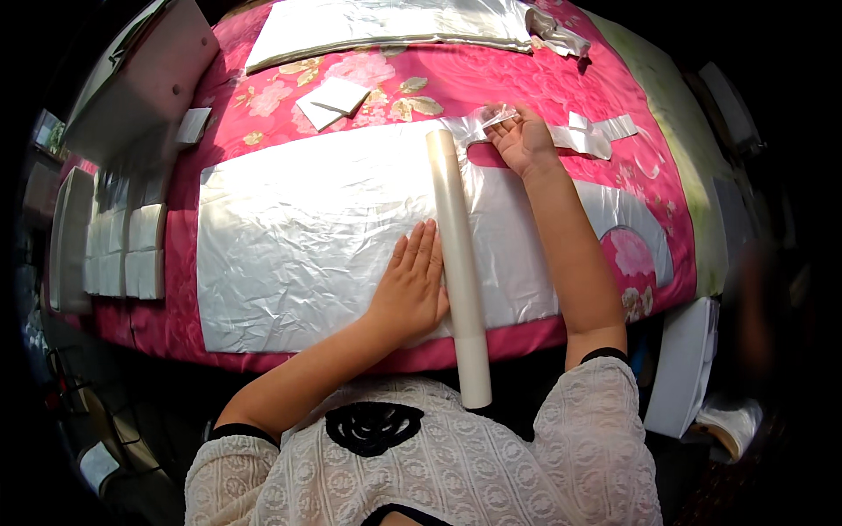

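Note:
A thin white plastic sheet (307, 254), wrinkled and shiny, is spread over the near part of a pink flowered cloth. It has a rounded cutout near its right end. Across it, from far to near, lies a long pale tube (462, 263), its near end jutting past the table edge toward me. My left hand (410, 285) rests flat on the sheet with fingers stretched, close against the tube's left side. Beyond the tube's far end, my right hand (524, 143) has its fingers bent around a thin strap-like part of the sheet. The fingertips are partly hidden by shiny film.
Folded white squares (333, 103) lie beyond the sheet, and a flat stack of white plastic (386, 24) is at the far edge. Loose plastic strips (589, 138) lie right of my right hand. Folded packets (124, 250) and a large pale box (153, 83) stand left.

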Demonstrator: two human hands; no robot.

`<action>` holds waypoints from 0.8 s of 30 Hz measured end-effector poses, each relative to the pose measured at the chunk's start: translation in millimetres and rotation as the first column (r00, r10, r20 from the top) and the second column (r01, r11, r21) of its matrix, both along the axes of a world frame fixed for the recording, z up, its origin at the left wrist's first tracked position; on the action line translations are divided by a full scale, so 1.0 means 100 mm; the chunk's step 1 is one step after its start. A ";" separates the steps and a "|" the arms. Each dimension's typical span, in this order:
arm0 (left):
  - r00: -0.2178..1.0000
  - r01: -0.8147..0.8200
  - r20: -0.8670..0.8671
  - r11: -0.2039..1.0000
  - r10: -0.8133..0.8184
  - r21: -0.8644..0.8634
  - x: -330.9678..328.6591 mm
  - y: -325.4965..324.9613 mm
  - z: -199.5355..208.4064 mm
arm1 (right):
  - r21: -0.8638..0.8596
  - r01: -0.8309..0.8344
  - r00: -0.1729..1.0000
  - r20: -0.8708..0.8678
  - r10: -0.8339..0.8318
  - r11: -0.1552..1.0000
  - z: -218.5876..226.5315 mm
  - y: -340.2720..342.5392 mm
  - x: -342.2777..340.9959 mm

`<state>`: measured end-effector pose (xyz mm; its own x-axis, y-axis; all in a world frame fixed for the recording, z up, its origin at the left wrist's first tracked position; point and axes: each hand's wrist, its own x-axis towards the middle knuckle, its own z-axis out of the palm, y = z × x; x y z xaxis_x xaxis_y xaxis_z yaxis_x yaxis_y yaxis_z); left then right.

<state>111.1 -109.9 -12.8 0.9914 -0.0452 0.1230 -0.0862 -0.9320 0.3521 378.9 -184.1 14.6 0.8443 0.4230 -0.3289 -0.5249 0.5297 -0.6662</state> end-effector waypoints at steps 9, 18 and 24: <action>1.000 0.015 -0.003 1.000 -0.016 -0.013 0.00 -0.02 0.00 | 0.133 0.523 0.831 0.143 -0.538 0.842 0.83 -1.40 1.07; 0.990 0.047 -0.137 0.997 -0.038 0.061 0.00 0.00 0.07 | -0.457 -0.207 0.397 0.769 0.501 0.865 0.69 1.01 -1.47; 0.992 0.044 0.113 0.990 -0.060 0.133 0.06 -0.04 -0.23 | -0.838 -0.293 0.048 0.468 0.882 0.460 0.02 2.10 -2.84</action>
<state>116.8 -113.7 -35.5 0.9664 -0.1194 0.2275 -0.1691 -0.9622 0.2133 95.4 25.8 16.3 0.2309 0.9716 -0.0516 0.4559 -0.1549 -0.8765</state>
